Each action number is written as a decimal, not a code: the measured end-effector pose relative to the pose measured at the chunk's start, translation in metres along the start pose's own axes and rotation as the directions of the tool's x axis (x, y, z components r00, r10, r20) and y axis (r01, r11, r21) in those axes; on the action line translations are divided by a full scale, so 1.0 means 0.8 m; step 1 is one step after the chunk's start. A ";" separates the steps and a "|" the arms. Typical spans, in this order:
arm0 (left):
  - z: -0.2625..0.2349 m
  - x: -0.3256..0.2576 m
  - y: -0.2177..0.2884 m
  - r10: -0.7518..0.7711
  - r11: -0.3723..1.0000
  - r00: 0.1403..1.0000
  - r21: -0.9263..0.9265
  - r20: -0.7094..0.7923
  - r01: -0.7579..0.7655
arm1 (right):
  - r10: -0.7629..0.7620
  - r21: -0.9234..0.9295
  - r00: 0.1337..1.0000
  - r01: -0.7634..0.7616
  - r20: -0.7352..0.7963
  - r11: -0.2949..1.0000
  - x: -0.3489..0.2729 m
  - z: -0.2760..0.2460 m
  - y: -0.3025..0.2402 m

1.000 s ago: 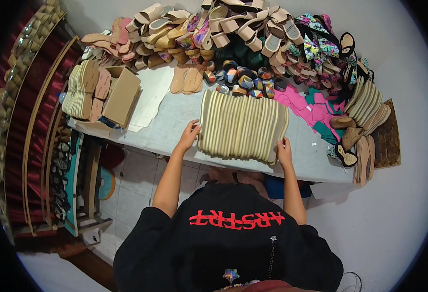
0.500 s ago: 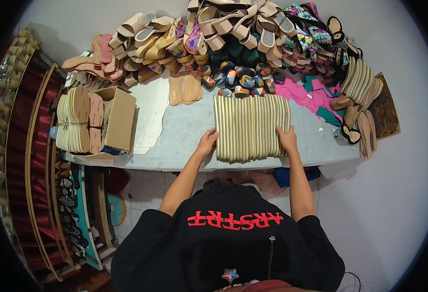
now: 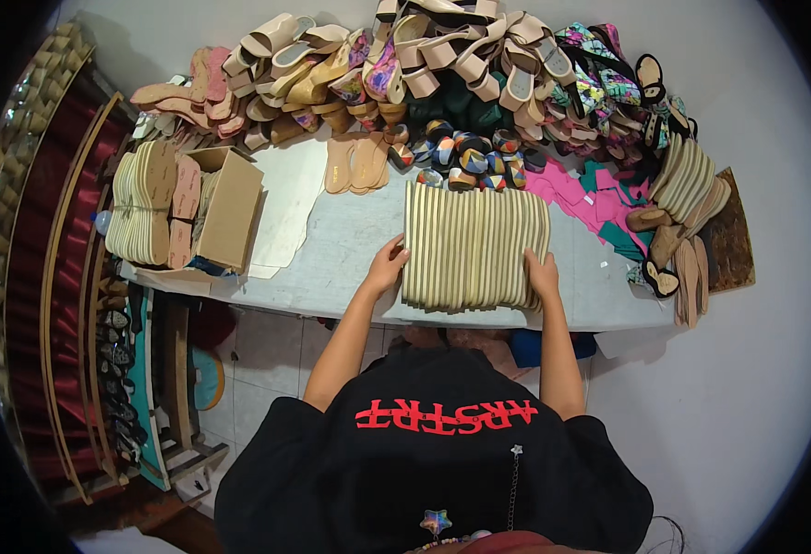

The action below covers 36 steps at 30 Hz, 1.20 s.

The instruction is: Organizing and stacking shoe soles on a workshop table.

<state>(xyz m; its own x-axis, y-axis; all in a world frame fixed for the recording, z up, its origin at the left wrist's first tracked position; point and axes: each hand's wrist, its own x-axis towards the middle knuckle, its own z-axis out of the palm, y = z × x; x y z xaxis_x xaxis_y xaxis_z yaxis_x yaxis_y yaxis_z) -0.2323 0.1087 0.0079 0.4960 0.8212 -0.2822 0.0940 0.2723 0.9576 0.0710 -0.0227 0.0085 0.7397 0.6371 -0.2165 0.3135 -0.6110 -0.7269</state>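
Note:
On the table in front of me a long row of striped cream-and-brown insoles stands on edge, packed face to face. My left hand presses against its left end, fingers bent along the outer insole. At the opposite end my right hand holds the row, thumb over the near side and fingers on the outer face. Between them the two hands clasp the whole row. Parts of the fingers are hidden behind the insoles.
The pale table bears a cardboard box beside bundled insoles at left. Tan insoles and patterned rolled pieces lie beyond the row. Pink fabric scraps are to the right. Heaped sandals line the back.
The whole view has turned slightly, so the table's right side sits lower. Both hands stay at the two ends of the insole row, which looks almost unmoved.

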 end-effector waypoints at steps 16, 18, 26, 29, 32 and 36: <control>-0.019 0.003 -0.020 -0.091 0.992 0.965 0.065 -0.244 0.110 | 0.045 0.279 0.999 -0.041 -0.009 0.959 0.046 -0.012 0.070; -0.020 0.006 -0.029 -0.032 0.986 0.926 0.142 -0.377 0.091 | 0.054 0.259 0.998 -0.055 0.013 0.964 0.044 -0.017 0.066; -0.036 0.014 -0.049 0.070 0.844 0.867 0.492 -0.493 0.211 | 0.088 0.328 0.992 -0.113 0.092 0.938 0.034 -0.032 0.051; -0.039 0.007 -0.043 0.058 0.899 0.841 0.394 -0.537 0.190 | 0.054 0.349 0.993 -0.088 0.107 0.933 0.041 -0.031 0.058; -0.034 -0.007 -0.029 0.077 0.906 0.785 0.372 -0.614 0.202 | 0.034 0.353 0.993 -0.071 0.111 0.933 0.046 -0.031 0.064; -0.047 -0.010 -0.016 0.156 0.887 0.684 0.406 -0.712 0.221 | 0.026 0.330 0.999 -0.034 0.027 0.943 0.054 -0.029 0.079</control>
<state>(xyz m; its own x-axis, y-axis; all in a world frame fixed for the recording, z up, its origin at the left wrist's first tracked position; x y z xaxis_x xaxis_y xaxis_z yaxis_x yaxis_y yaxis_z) -0.2703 0.1176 -0.0040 -0.2610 0.9616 -0.0846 0.5435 0.2188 0.8104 0.1367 -0.0448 -0.0313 0.7315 0.6332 -0.2529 0.0745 -0.4429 -0.8935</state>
